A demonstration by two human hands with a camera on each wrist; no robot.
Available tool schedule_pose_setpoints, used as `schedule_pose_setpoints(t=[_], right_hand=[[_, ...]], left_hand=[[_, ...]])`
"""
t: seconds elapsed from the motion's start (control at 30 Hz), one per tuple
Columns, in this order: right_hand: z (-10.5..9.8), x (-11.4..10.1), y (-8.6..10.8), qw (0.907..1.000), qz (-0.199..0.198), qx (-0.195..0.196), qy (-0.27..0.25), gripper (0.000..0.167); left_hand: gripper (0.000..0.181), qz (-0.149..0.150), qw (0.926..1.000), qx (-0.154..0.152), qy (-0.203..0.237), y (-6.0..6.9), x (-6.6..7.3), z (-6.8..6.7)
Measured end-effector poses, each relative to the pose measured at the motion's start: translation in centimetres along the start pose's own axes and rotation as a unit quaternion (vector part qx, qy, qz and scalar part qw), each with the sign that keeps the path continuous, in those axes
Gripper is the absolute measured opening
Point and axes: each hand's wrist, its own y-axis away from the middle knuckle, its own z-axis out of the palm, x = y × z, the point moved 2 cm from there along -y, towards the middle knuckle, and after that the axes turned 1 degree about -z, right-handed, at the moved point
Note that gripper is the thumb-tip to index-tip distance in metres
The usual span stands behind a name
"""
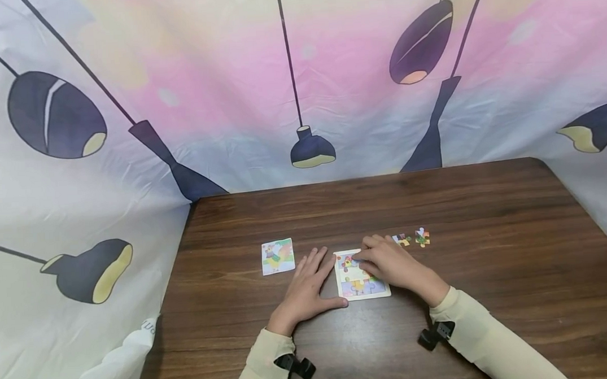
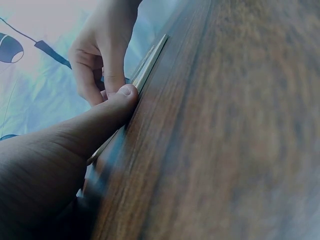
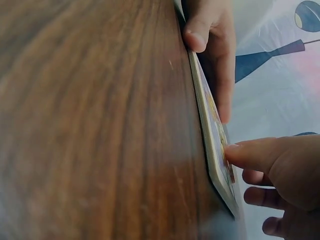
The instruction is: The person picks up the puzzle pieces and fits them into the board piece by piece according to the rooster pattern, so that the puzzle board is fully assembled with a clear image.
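A small jigsaw puzzle point(image 1: 360, 287) lies in a flat pale frame point(image 1: 337, 278) on the table, with pieces along its bottom and top left and bare board between. My left hand point(image 1: 308, 288) rests at the frame's left side, fingers spread and fairly straight, the thumb touching its lower left corner. Over the upper right of the puzzle, my right hand point(image 1: 388, 262) has bent fingers and pinches a puzzle piece point(image 3: 232, 172) low against the board. That piece is mostly hidden by the fingers. In the left wrist view, the right thumb and fingers point down behind the left thumb point(image 2: 125, 95).
Two loose puzzle pieces, one partly behind the right hand point(image 1: 402, 240) and one farther right point(image 1: 422, 237), lie on the dark wooden table point(image 1: 489, 249). A square picture card point(image 1: 278, 257) lies left of the frame. A lamp-patterned cloth point(image 1: 228, 91) hangs behind the table.
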Motion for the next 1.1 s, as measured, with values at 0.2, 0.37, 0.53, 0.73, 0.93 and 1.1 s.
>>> schedule_pose_setpoints(t=[0.2, 0.37, 0.53, 0.73, 0.93, 1.1], right_hand=[[0.0, -0.1, -0.3, 0.9999, 0.012, 0.006, 0.001, 0.022], [-0.3, -0.4, -0.5, 0.9995, 0.026, -0.014, -0.009, 0.024], [-0.6, 0.6, -0.1, 0.9972, 0.038, -0.003, -0.065, 0.022], [-2.1, 3.8, 2.3, 0.9924, 0.072, 0.07, -0.072, 0.022], [-3.7, 6.4, 4.8, 0.9871, 0.137, 0.074, -0.034, 0.022], [-4.0, 7.1, 5.4, 0.9852, 0.162, 0.055, 0.008, 0.021]], left_hand=[[0.103, -0.002, 1.0, -0.004, 0.002, -0.1, 0.1, -0.2], [0.103, -0.003, 1.0, -0.002, 0.0, -0.1, 0.1, -0.3], [0.104, -0.006, 1.0, -0.003, -0.001, 0.0, 0.1, -0.3], [0.105, -0.006, 1.0, -0.002, 0.004, -0.1, 0.1, 0.0], [0.105, -0.004, 1.0, 0.0, -0.002, -0.1, 0.0, 0.0], [0.106, -0.004, 1.0, 0.002, -0.002, -0.1, 0.0, 0.0]])
